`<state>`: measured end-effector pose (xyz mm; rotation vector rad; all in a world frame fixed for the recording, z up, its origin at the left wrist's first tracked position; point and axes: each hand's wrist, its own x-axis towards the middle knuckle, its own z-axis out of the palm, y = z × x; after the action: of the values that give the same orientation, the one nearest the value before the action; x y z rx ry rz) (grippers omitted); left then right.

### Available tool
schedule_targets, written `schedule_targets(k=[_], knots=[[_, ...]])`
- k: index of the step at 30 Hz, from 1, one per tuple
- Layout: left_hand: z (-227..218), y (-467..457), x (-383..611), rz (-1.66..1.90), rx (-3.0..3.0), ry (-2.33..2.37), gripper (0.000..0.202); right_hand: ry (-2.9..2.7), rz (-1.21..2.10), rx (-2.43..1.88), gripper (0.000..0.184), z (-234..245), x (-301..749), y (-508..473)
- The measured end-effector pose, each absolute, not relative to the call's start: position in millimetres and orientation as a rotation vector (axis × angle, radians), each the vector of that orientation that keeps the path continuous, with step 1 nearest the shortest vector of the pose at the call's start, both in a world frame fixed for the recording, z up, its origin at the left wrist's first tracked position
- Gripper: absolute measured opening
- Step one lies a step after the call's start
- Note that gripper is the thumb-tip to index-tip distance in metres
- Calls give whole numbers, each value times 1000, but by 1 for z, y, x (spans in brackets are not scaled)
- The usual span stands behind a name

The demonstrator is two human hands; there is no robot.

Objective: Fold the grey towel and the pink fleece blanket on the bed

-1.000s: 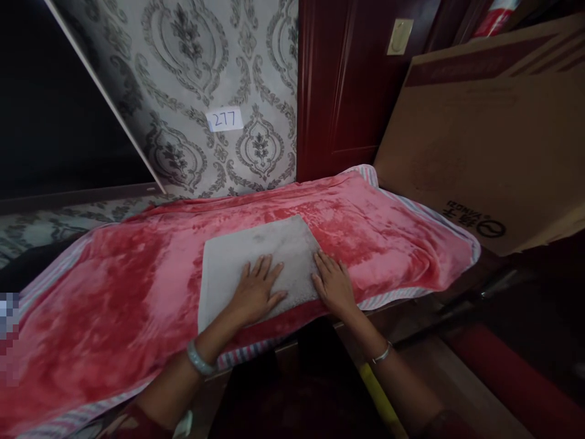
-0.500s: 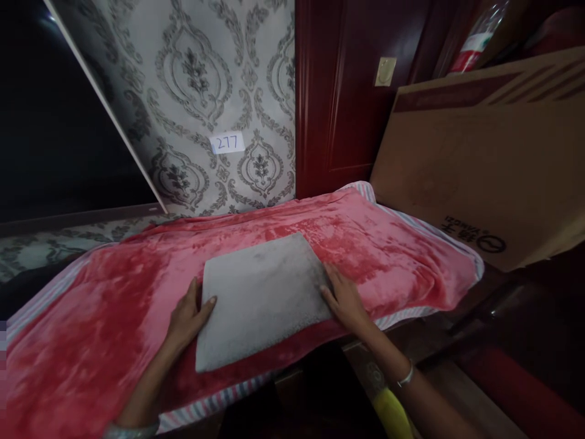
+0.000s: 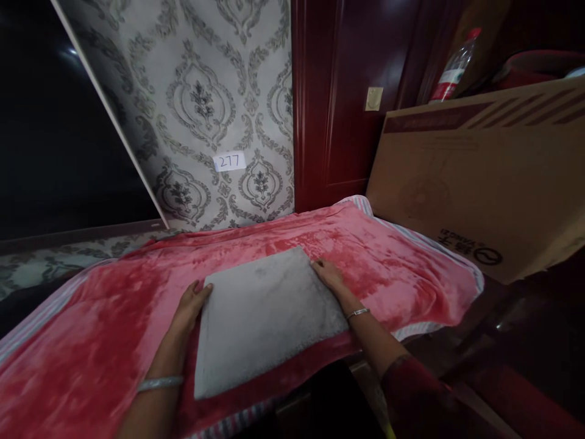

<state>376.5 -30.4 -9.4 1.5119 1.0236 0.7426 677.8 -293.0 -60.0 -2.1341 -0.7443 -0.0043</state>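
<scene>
1. Starting far left: flat, glossy black screen panel (image 3: 59, 122) in a thin pale frame, with a small glare spot near the edge.
2. Below that and spreading way across: pinkish-red plush blanket (image 3: 119, 329) with striped edging. Blotchy dark/light nap, kinda rumpled toward the right end.
3. Next, left grip (image 3: 189, 306), with a broad silvery bracelet (image 3: 159, 383) at the wrist. Was spread flat on the cloth a second ago, now off at the left edge, with thumb by the far left corner. Half curled; can't tell if actually pinching.
4. Behind: grey-and-white ornate wallpaper (image 3: 201, 97) with a white paper card (image 3: 230, 161) marked "277".
5. Middle: grey, four-sided, fuzzy-looking cloth (image 3: 269, 320), lying flat on the blanket between both grips. Probably folded, judging by the left edge. Top mostly uncovered now, so likely down to edge handling rather than pressing, IMO.
6. Then right grip (image 3: 329, 277), with a slim silvery bracelet (image 3: 358, 313). Slid up the right edge, now near the far right corner. Fingers bent inward; can't tell if gripping any fabric.
7. Far right: glossy dark red panelling (image 3: 340, 91), then a clear plastic bottle (image 3: 454, 67) with a red cap, behind a big brown cardboard box (image 3: 479, 158).
</scene>
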Motion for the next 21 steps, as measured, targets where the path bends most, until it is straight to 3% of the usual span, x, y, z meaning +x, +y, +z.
schedule_targets(k=[6,16,21], knots=[[-22,-42,373,662,1497,914,42,-736,205,-2002,30,-61,673,-302],[-13,-54,356,572,1460,742,108,-841,489,-1875,30,-45,662,-319],[-13,-64,351,629,1587,821,101,-875,325,-1845,28,-40,654,-319]])
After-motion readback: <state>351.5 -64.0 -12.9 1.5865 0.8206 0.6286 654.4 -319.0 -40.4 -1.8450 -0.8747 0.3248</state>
